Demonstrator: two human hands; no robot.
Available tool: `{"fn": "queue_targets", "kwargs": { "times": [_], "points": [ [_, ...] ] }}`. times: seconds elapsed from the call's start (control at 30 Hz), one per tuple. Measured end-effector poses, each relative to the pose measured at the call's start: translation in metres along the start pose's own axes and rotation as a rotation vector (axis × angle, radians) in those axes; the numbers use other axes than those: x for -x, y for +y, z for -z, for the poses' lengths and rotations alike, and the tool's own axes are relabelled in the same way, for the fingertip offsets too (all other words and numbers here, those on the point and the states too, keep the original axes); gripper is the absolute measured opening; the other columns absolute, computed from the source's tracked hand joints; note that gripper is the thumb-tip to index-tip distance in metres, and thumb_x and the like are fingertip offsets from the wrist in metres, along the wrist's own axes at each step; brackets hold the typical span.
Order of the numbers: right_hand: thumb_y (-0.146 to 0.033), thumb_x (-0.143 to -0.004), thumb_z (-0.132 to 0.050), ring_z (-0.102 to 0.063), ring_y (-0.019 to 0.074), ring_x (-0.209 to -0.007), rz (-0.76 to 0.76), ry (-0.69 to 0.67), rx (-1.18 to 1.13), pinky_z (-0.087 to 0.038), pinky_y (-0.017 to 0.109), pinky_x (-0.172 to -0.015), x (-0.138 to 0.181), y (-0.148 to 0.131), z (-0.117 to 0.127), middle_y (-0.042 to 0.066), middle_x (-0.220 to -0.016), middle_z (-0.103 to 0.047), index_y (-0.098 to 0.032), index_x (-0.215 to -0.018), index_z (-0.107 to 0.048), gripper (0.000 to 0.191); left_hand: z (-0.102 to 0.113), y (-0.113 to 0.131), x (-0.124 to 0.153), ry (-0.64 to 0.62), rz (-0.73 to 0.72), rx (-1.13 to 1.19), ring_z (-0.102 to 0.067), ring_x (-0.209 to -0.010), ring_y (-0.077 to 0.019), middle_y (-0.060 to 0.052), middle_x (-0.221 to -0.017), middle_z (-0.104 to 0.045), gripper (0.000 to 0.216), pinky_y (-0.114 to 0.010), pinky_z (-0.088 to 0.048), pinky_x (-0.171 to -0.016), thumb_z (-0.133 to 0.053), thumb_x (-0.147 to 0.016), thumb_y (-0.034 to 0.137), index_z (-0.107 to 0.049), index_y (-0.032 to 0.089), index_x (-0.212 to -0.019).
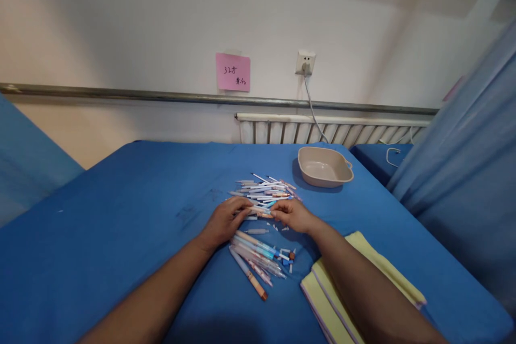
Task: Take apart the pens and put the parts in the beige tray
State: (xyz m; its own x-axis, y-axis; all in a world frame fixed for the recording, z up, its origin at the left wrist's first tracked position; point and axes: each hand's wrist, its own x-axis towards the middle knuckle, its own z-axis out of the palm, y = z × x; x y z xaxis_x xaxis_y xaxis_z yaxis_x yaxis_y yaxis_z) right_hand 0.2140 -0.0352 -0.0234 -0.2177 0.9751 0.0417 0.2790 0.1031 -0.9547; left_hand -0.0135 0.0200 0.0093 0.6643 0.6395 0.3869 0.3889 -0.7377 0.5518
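My left hand (229, 220) and my right hand (296, 215) meet over the blue surface, gripping a pale pen (261, 209) by its two ends. Just beyond them lies a loose heap of white refills and pen parts (264, 189). Closer to me, several assembled-looking pens (258, 253) with clear, blue and peach barrels lie in a bunch by my left wrist. Small blue and brown pen pieces (288, 259) sit at the right end of that bunch. A single translucent barrel (257, 231) rests between the two groups, with tiny white bits beside it.
A beige plastic basin (324, 166) stands at the back right of the blue-covered bed (141, 215). Under my right forearm is a folded yellow towel (371, 258). Behind are a radiator (282, 131), a metal rail (161, 95) and a plugged socket (305, 63). Blue curtains (463, 134) hang at the right.
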Motion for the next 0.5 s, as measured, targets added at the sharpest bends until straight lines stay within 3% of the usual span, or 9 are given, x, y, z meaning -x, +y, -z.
{"fn": "queue_targets", "kwargs": {
  "times": [0.1,0.23,0.33,0.4,0.5],
  "points": [
    [-0.035,-0.079,-0.057,-0.042,0.0072,-0.053,0.053,0.044,0.047,-0.032,0.019,-0.051,-0.0004,0.0009,-0.0007,-0.004,-0.061,-0.052,-0.014,-0.080,-0.061,0.021,0.0027,0.0001,-0.0009,-0.050,0.053,-0.033,-0.061,-0.083,-0.0178,-0.004,-0.090,-0.068,0.025,-0.028,-0.046,-0.076,-0.044,-0.090,0.034,-0.064,0.021,-0.094],
    [-0.033,-0.079,-0.057,-0.039,0.0070,-0.051,0.061,0.027,0.081,-0.028,0.018,-0.048,0.0008,-0.0003,-0.0019,-0.005,-0.059,-0.049,-0.015,-0.080,-0.061,0.018,0.0055,-0.0022,-0.0020,-0.101,0.157,-0.130,-0.058,-0.064,-0.0175,-0.002,-0.067,-0.063,0.038,-0.027,-0.043,-0.063,-0.035,-0.092,0.038,-0.063,0.020,-0.073],
    [-0.032,-0.079,-0.056,-0.038,0.0069,-0.049,0.055,0.035,0.125,-0.026,0.018,-0.046,0.0013,0.0002,-0.0031,-0.006,-0.056,-0.048,-0.015,-0.080,-0.061,0.017,0.0058,-0.0008,-0.0023,-0.038,0.126,-0.057,-0.060,-0.079,-0.0185,-0.005,-0.088,-0.066,0.027,-0.028,-0.046,-0.072,-0.046,-0.087,0.037,-0.062,0.019,-0.097],
    [-0.031,-0.079,-0.057,-0.039,0.0070,-0.050,0.060,0.048,0.152,-0.027,0.018,-0.047,0.0013,0.0005,-0.0034,-0.006,-0.057,-0.049,-0.015,-0.080,-0.062,0.016,0.0052,0.0017,-0.0021,-0.022,0.074,0.012,-0.059,-0.088,-0.0190,-0.006,-0.101,-0.064,0.033,-0.029,-0.046,-0.079,-0.054,-0.082,0.034,-0.057,0.018,-0.110],
    [-0.030,-0.080,-0.056,-0.042,0.0074,-0.052,0.070,0.044,0.164,-0.029,0.018,-0.048,0.0020,-0.0011,-0.0031,-0.005,-0.059,-0.051,-0.015,-0.081,-0.062,0.015,0.0045,0.0049,-0.0017,-0.067,0.062,0.055,-0.060,-0.085,-0.0182,-0.005,-0.093,-0.066,0.024,-0.029,-0.046,-0.076,-0.051,-0.084,0.034,-0.061,0.019,-0.100]
  ]
}}
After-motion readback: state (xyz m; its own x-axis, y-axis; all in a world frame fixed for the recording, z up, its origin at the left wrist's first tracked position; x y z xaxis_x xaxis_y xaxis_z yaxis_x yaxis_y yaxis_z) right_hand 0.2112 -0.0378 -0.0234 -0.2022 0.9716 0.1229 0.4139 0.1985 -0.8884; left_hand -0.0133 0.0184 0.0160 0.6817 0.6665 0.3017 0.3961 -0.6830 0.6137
